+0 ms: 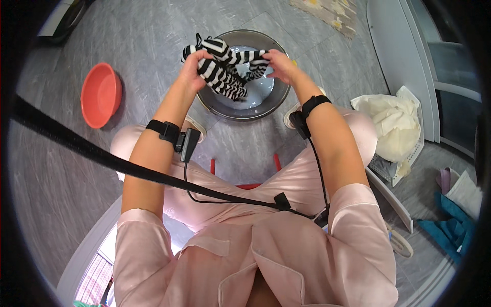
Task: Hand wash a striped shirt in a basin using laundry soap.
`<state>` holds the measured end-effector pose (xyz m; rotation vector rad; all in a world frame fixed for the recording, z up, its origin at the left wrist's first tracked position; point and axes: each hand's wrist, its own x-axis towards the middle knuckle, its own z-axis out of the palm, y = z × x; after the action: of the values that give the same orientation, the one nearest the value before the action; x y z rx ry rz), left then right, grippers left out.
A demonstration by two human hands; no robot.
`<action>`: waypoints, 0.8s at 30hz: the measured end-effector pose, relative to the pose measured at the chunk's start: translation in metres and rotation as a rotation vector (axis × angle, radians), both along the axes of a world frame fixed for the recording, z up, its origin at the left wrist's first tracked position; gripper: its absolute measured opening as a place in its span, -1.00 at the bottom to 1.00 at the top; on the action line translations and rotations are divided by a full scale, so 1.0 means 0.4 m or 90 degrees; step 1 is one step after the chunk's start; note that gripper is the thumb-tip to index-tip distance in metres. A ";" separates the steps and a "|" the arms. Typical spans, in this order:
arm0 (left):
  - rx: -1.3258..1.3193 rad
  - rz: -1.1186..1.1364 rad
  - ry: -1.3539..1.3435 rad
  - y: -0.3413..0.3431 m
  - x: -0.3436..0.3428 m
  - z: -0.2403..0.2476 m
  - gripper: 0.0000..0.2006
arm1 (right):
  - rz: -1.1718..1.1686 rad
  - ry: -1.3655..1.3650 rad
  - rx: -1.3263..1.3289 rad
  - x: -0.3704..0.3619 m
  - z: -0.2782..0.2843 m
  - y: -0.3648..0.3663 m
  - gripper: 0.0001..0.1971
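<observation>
A black-and-white striped cloth garment [220, 77] hangs between my two hands over a round grey basin [244, 117]. My left hand [193, 70] is closed on its bunched left part, above the basin's left rim. At the right rim, my right hand [280, 67] pinches another end of the garment. The cloth sags in the middle toward cloudy, sudsy water [262, 93], and I cannot tell whether its lowest part touches the water. What kind of garment it is does not show.
An empty red basin [99, 96] stands on the grey floor at left. On the right, pale cloth [391, 123] lies over a white basket [409, 163], near a light-coloured cabinet [404, 66]. Teal cloth [450, 227] lies farther right. A black strap [128, 166] crosses the view.
</observation>
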<state>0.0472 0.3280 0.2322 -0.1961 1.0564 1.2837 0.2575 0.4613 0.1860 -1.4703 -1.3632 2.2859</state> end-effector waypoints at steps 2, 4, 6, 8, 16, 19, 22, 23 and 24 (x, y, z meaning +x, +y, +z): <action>-0.025 -0.043 0.042 -0.027 -0.009 -0.056 -0.84 | -0.041 0.032 -0.023 -0.016 0.056 0.000 -0.75; -0.103 -0.063 0.085 -0.048 -0.015 -0.097 -0.85 | -0.099 0.091 -0.074 -0.034 0.074 -0.007 -0.78; -0.147 -0.072 0.126 -0.060 -0.010 -0.103 -0.80 | -0.100 0.095 -0.054 -0.042 0.079 -0.020 -0.78; -0.170 -0.087 0.136 -0.063 0.002 -0.089 -0.75 | -0.099 0.106 -0.006 -0.070 0.093 -0.047 -0.80; -0.025 -0.094 -0.060 -0.053 0.093 -0.018 -0.22 | 0.069 0.084 0.118 -0.165 0.259 -0.197 -0.54; 0.011 0.011 -0.102 -0.054 0.078 -0.022 -0.47 | 0.106 0.126 0.079 -0.165 0.301 -0.229 -0.49; -0.096 0.135 -0.073 -0.043 0.061 -0.038 -0.74 | 0.173 0.166 0.053 -0.166 0.270 -0.235 -0.53; -0.097 0.131 -0.075 -0.041 0.068 -0.033 -0.74 | 0.206 0.177 0.060 -0.164 0.238 -0.232 -0.56; -0.125 0.128 -0.079 -0.039 0.075 -0.028 -0.76 | 0.233 0.154 0.140 -0.163 0.204 -0.221 -0.63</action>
<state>0.0774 0.3124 0.2210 -0.5359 1.0758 1.3279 0.1922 0.3728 0.2677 -0.9069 -1.8554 2.3170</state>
